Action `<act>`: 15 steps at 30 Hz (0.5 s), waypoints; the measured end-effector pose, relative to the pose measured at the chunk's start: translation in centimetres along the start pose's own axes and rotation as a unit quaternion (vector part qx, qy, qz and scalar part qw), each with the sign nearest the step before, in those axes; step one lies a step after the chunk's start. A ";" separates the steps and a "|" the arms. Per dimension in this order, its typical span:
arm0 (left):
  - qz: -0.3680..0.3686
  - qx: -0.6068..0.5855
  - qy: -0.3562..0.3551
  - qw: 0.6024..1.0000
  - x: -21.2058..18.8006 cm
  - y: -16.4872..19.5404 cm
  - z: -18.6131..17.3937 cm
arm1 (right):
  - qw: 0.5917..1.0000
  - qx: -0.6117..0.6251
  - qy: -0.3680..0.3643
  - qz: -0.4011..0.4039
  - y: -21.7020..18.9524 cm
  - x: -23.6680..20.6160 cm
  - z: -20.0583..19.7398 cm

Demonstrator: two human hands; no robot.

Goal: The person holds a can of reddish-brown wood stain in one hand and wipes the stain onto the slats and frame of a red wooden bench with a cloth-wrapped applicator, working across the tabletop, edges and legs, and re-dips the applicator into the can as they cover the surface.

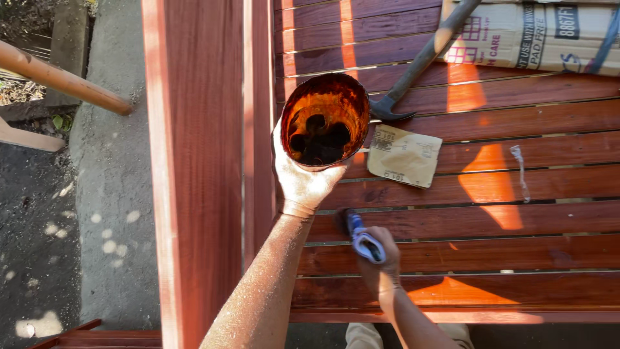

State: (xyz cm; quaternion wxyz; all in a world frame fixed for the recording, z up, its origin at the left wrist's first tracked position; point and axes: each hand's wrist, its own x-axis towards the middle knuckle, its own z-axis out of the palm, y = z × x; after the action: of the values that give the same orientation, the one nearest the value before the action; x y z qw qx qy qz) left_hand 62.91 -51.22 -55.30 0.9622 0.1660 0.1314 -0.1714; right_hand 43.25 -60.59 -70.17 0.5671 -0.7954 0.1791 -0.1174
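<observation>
Left hand [303, 178], arm stretched forward, cups a stain cup [325, 119]; right hand [381, 255] grips a brush [361, 236] against the slats [484, 220].

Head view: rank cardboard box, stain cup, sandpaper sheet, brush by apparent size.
1. Cardboard box, cut off by the frame edge.
2. Stain cup, though it is held up nearer the camera, so it looks bigger.
3. Sandpaper sheet.
4. Brush, partly hidden in the right hand.

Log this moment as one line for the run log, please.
left hand: holds stain cup | right hand: brush on bench slat | nearby: sandpaper, hammer
</observation>
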 end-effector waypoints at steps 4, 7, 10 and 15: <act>0.193 0.389 -0.043 0.900 -1.1 -2.1 1.1 | 0.996 -0.046 0.064 -0.044 4.0 1.3 -6.5; 0.348 0.669 0.000 0.657 -1.0 -4.7 1.6 | 0.986 -0.118 0.101 -0.065 6.3 2.5 -13.3; 0.345 0.678 -0.005 0.649 -0.9 -7.0 1.7 | 0.983 -0.127 0.110 -0.067 8.0 3.4 -19.1; 0.349 0.620 -0.061 0.699 -0.5 -11.0 1.7 | 0.971 -0.180 0.154 -0.031 10.9 5.0 -28.4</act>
State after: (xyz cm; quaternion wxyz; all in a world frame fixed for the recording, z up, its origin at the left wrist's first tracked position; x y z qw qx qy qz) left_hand 58.62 -61.48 -56.61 0.6379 0.7486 -0.1308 0.1247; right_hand 35.04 -90.31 -71.21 0.3767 -0.8618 0.2571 -0.2220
